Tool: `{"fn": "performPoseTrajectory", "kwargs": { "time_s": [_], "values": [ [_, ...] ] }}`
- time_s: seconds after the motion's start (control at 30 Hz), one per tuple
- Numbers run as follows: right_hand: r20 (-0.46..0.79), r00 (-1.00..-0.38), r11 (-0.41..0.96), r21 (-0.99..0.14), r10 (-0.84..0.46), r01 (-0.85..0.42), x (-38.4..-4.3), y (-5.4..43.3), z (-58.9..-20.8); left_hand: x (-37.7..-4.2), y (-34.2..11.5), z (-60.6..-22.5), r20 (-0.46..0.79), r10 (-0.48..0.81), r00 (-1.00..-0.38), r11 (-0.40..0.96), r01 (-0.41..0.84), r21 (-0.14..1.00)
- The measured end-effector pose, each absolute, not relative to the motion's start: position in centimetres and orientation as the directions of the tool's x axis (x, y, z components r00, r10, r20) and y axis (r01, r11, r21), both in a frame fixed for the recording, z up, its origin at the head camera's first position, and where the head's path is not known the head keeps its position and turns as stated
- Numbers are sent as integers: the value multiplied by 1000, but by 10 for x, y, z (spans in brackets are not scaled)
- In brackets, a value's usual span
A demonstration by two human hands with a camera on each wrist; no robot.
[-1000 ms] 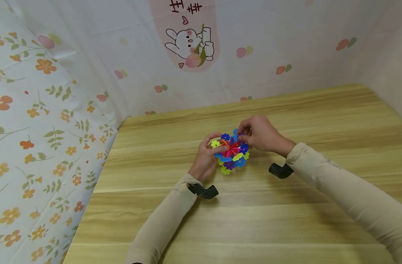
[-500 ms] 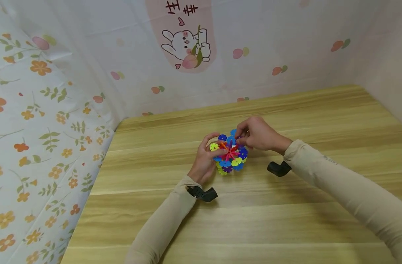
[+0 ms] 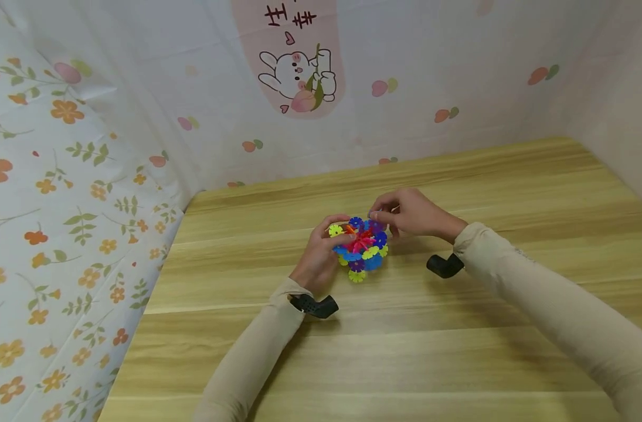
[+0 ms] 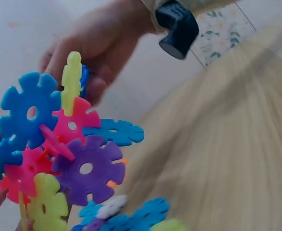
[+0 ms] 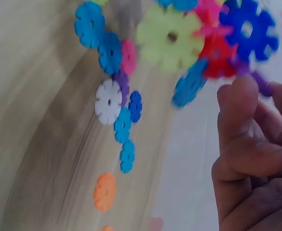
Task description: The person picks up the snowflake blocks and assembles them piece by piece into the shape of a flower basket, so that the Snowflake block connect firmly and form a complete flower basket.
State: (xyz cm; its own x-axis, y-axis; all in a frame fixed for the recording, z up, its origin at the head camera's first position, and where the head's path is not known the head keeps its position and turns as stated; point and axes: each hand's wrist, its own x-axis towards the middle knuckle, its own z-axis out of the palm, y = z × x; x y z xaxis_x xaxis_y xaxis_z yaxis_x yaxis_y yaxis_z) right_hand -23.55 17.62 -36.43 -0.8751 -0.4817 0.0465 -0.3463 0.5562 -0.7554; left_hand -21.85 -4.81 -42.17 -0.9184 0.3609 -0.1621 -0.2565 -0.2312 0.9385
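My left hand (image 3: 321, 253) holds a ball-like cluster of coloured plastic snowflake discs (image 3: 360, 245), its thumb lying across the near side and a finger round the back. Red and pink discs fill the core, ringed by blue, yellow and purple ones. At the cluster's far right my right hand (image 3: 413, 212) pinches a disc with thumb and index finger. A purple disc (image 5: 258, 83) shows at those fingertips in the right wrist view. From the left wrist view, the right hand (image 4: 95, 45) sits behind an edge-on yellow disc (image 4: 72, 82) and a blue disc (image 4: 85, 79).
In the right wrist view a white disc (image 5: 108, 102), an orange disc (image 5: 105, 191) and several blue ones show against the wood-grain table (image 3: 405, 363). A printed curtain (image 3: 204, 70) hangs behind the table. Each wrist wears a black curved mount (image 3: 314, 306).
The cluster and left hand have shifted slightly left and turned a little. The right fingertips moved a little left with them. A light blue disc beside those fingertips is now mostly out of sight.
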Motion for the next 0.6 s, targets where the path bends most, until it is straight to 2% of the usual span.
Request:
{"fn": "performPoseTrajectory", "kwargs": {
  "time_s": [0.13,0.33,0.4,0.5,0.6],
  "values": [
    [18,-888,593,-738,-459,-321,-249,179,-371,-222,-58,-415,-134,380,-915,-175,-213,961],
    [-5,-903,825,-409,-431,-391,-264,185,-395,-222,-64,-415,-143,371,-918,-145,-209,967],
    [-25,-905,854,-343,-424,-391,-267,189,-403,-222,-65,-415,-152,375,-915,-131,-214,968],
    [-7,-902,854,-324,-431,-406,-269,193,-412,-221,-65,-415,-155,387,-909,-121,-216,969],
    [6,-903,843,-358,-429,-402,-271,195,-413,-222,-65,-415,-156,395,-905,-119,-219,968]
  ]
}}
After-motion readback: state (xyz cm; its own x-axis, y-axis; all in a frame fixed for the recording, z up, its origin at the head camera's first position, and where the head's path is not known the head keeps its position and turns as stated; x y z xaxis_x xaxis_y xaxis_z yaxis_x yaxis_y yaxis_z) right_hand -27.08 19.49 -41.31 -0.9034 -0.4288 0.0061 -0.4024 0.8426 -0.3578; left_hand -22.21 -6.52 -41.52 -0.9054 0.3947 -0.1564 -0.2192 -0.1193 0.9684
